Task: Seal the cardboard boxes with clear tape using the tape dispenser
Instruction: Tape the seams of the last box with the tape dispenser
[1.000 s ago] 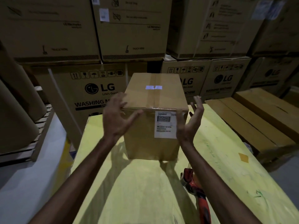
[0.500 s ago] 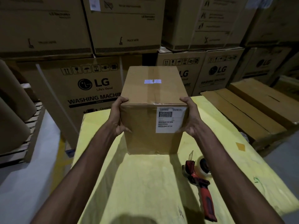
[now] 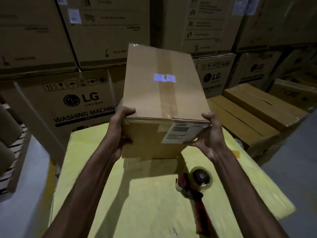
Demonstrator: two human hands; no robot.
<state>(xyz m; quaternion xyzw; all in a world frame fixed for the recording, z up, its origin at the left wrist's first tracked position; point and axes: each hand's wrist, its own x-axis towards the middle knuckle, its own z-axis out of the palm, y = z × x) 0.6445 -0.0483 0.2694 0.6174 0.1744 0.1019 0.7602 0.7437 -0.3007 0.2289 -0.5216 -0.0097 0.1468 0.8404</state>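
Fingers (image 3: 129, 111) of both hands curl over the top front edge of the cardboard box (image 3: 163, 100), so the left hand (image 3: 120, 134) and right hand (image 3: 210, 134) each grip 1 corner and tip it toward the camera, at the far half of the yellow surface (image 3: 137, 194). A glossy strip of clear tape (image 3: 165, 62) runs down the top seam, so that side looks sealed and I'd judge the underside comes next, while the tape dispenser (image 3: 193, 184) lies untouched beside the right forearm. Dim storeroom all round, 2 rows of big LG cartons (image 3: 77, 100) stacked behind, flat boxes (image 3: 257, 107) off to the right
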